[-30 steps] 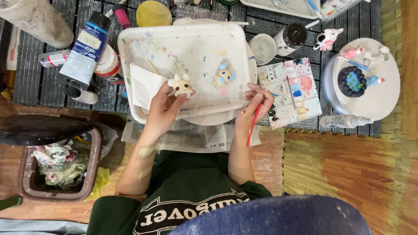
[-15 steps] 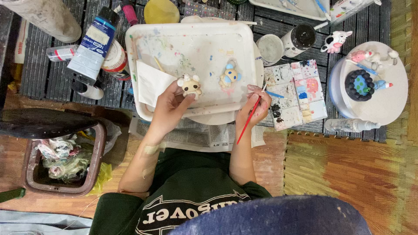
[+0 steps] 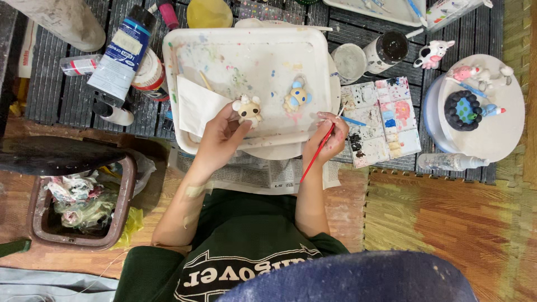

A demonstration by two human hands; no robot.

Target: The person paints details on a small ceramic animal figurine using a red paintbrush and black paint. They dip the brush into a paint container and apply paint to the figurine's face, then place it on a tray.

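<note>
The left hand (image 3: 221,140) is closed around a small cream-coloured animal figurine (image 3: 248,108), holding it just above the near part of a white, paint-flecked tray (image 3: 184,42). The right hand (image 3: 327,140) grips a thin red-handled paintbrush (image 3: 318,151), its tip pointing towards the paint palette (image 3: 380,120) that lies just right of the tray. A second figurine (image 3: 296,98), blue and yellow, lies on the tray between the two hands. A folded white paper (image 3: 198,106) rests on the tray's left part, beside the left hand. Judged from its surface, the held figurine is largely unpainted, showing only small dark marks on the face; the blue and yellow piece appears coloured throughout. Further painted figures stand on a round white stand (image 3: 492,134) at far right. Paint bottles (image 3: 120,56) lie left of the tray, and a brown waste bin (image 3: 78,207) with scraps stands at near left. Newspaper (image 3: 251,173) lies under the tray's near edge.
</note>
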